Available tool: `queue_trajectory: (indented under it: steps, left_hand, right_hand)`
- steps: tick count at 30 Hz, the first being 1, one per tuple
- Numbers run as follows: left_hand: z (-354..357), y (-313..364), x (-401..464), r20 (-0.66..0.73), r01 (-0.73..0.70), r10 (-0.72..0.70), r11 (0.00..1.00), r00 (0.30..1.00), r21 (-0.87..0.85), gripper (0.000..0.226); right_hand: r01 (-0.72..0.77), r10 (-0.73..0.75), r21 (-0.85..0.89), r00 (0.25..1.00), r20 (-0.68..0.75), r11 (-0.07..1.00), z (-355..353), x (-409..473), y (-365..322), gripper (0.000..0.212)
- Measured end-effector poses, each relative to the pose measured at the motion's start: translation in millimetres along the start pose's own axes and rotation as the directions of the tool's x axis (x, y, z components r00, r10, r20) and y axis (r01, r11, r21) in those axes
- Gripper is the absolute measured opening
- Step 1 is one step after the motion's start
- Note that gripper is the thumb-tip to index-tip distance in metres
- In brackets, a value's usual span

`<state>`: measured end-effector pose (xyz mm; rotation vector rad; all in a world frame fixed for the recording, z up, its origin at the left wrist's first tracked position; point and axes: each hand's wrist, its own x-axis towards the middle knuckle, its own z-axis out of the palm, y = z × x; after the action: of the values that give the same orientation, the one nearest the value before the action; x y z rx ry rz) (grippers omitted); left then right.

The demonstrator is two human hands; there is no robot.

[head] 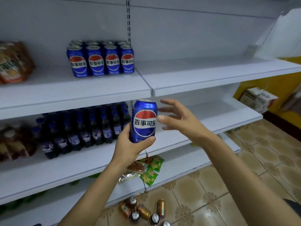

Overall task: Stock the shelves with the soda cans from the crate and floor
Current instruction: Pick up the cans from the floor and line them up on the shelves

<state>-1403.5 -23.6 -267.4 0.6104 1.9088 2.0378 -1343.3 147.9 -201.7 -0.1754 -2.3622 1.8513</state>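
My left hand grips a blue soda can from below, holding it upright in front of the shelves. My right hand hovers just right of the can with fingers spread, not touching it as far as I can tell. A block of several matching blue cans stands on the upper white shelf. Several brown and gold cans lie scattered on the tiled floor below. No crate is in view.
Dark soda bottles fill the middle shelf at left. Snack bags sit at the far left of the upper shelf. Green and red snack packets lie on the bottom shelf. A cardboard box stands by the yellow wall at right.
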Motion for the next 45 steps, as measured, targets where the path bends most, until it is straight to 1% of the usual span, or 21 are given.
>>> queue_trajectory:
  steps: [3,6,7,11,12,13,14,15,16,18,19,21,24,25,28,30,33,36,40,42,45]
  left_hand:
    - [-4,10,-2,0.021,-0.042,0.042,0.999,0.999,-0.003,0.06]
    - [-8,20,-2,0.05,-0.098,0.097,0.995,0.994,0.011,0.061]
    - [-9,24,-2,0.054,-0.118,0.117,0.993,0.992,0.008,0.061]
    - [-12,37,0,0.054,-0.125,0.127,0.991,0.99,-0.039,0.065]
    - [-12,39,1,0.064,-0.106,0.113,0.989,0.991,-0.101,0.069]
    - [-13,40,3,0.081,-0.069,0.088,0.974,0.993,-0.214,0.075]
    - [-14,40,5,0.103,-0.007,0.048,0.93,0.994,-0.367,0.082]
    - [-15,41,6,0.129,0.082,-0.015,0.841,0.992,-0.535,0.086]
    - [-15,41,6,0.152,0.169,-0.089,0.725,0.984,-0.667,0.083]
    - [-16,39,5,0.207,0.288,-0.212,0.498,0.955,-0.818,0.077]
    - [-17,40,6,0.223,0.305,-0.237,0.412,0.946,-0.859,0.075]
    - [-17,44,8,0.224,0.296,-0.249,0.309,0.942,-0.904,0.074]
    - [-17,61,11,0.131,0.21,-0.299,0.25,0.945,-0.945,0.064]
    - [-19,65,13,0.088,0.175,-0.329,0.244,0.94,-0.954,0.06]
    - [-31,73,17,-0.021,0.102,-0.4,0.283,0.916,-0.954,0.047]
    - [-42,79,18,-0.054,0.078,-0.408,0.299,0.911,-0.951,0.042]
    - [-59,89,20,-0.095,0.035,-0.387,0.315,0.917,-0.948,0.042]
    - [-72,95,22,-0.132,-0.001,-0.361,0.34,0.923,-0.94,0.04]
    - [-79,102,25,-0.154,-0.014,-0.338,0.384,0.928,-0.923,0.037]
    - [-81,105,30,-0.159,-0.018,-0.332,0.39,0.93,-0.921,0.036]
    - [-89,109,44,-0.159,-0.026,-0.318,0.386,0.935,-0.922,0.037]
  right_hand:
    - [0.075,-0.066,-0.157,0.996,0.058,0.985,3,14,-41,0.075]
    - [0.11,-0.072,-0.283,0.987,0.14,0.953,13,25,-69,0.078]
    - [0.135,-0.079,-0.339,0.982,0.173,0.931,17,28,-76,0.075]
    - [0.255,-0.102,-0.532,0.949,0.3,0.807,25,37,-109,0.044]
    - [0.285,-0.103,-0.585,0.94,0.325,0.759,26,40,-118,0.041]
    - [0.313,-0.109,-0.624,0.933,0.344,0.716,28,42,-127,0.039]
    - [0.338,-0.116,-0.648,0.926,0.36,0.683,30,44,-134,0.038]
    - [0.357,-0.124,-0.661,0.919,0.373,0.66,33,46,-140,0.037]
    - [0.373,-0.13,-0.666,0.914,0.385,0.646,36,48,-144,0.038]
    - [0.396,-0.137,-0.663,0.903,0.408,0.635,40,52,-149,0.039]
    - [0.406,-0.141,-0.656,0.897,0.418,0.636,42,55,-150,0.039]
    - [0.419,-0.151,-0.63,0.888,0.434,0.654,48,60,-150,0.039]
    - [0.439,-0.167,-0.586,0.872,0.46,0.681,60,67,-146,0.039]
    - [0.447,-0.177,-0.57,0.867,0.467,0.69,65,70,-145,0.04]
    - [0.454,-0.207,-0.508,0.859,0.469,0.732,73,76,-144,0.051]
    - [0.452,-0.233,-0.453,0.857,0.46,0.768,73,79,-150,0.056]
    - [0.457,-0.252,-0.415,0.851,0.461,0.786,71,81,-160,0.056]
    - [0.482,-0.256,-0.438,0.839,0.48,0.759,73,85,-165,0.055]
    - [0.54,-0.265,-0.466,0.804,0.532,0.701,83,96,-172,0.067]
    - [0.575,-0.273,-0.462,0.777,0.567,0.675,90,104,-176,0.071]
    - [0.617,-0.283,-0.507,0.759,0.587,0.602,96,118,-182,0.071]
